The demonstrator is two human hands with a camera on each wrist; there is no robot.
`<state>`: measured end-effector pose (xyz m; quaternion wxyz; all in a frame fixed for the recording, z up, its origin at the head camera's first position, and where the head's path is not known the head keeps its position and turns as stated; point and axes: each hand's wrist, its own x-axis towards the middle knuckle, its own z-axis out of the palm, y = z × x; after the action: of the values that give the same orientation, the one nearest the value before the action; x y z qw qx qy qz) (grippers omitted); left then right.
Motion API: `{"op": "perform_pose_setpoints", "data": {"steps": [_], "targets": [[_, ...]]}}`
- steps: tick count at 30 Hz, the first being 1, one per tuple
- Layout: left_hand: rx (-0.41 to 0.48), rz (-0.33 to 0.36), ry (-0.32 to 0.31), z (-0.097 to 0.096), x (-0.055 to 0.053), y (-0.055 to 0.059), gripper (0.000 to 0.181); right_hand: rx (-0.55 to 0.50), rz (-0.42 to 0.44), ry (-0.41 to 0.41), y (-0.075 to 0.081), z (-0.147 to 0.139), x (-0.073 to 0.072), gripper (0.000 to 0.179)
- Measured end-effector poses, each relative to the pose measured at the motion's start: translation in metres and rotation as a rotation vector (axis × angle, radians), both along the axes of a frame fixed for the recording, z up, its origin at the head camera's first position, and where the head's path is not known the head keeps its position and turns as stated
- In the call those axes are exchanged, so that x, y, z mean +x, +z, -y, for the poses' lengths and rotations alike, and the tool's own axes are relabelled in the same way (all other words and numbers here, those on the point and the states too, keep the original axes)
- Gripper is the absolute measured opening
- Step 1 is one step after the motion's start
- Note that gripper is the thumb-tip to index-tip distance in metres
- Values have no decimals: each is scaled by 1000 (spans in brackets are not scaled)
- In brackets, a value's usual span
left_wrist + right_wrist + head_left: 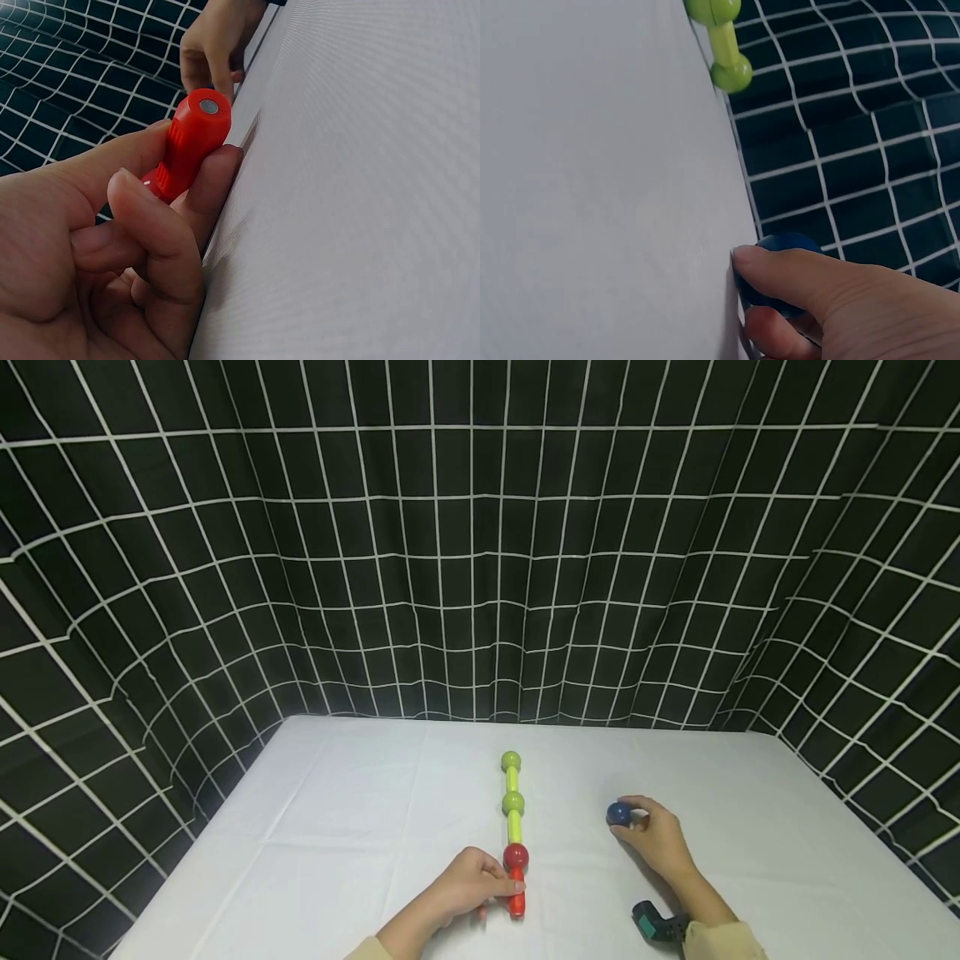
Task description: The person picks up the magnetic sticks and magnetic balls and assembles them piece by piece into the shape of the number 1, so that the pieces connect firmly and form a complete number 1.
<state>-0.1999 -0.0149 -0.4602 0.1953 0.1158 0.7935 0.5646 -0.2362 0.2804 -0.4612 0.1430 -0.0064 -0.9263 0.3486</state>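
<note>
My left hand (471, 887) pinches a red rod (517, 896) between thumb and fingers; a round metal disc shows in the rod's near end in the left wrist view. The rod's far end meets a red ball (516, 857). Beyond that ball runs a line of a yellow-green rod (514, 827), a green ball (513, 802), another yellow-green rod (512, 779) and a green ball (511, 762) at the far end. Off to the right, my right hand (658, 837) holds a dark blue ball (618, 814) with thumb and fingers, low over the white tablecloth.
A white cloth (337, 827) covers the table. Black fabric with a white grid (480, 568) hangs behind it and on both sides. A black device with a teal patch (651, 923) is at my right wrist, beside the forearm.
</note>
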Motion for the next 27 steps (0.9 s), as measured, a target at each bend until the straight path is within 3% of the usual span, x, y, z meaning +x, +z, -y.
{"op": "perform_pose_setpoints", "data": {"steps": [13,27], "targets": [[18,2,-6,0,0,0,24,-56,55,41,1,14,7,47],[10,-2,-6,0,1,-1,25,-108,86,118,4,44,32,44]]}}
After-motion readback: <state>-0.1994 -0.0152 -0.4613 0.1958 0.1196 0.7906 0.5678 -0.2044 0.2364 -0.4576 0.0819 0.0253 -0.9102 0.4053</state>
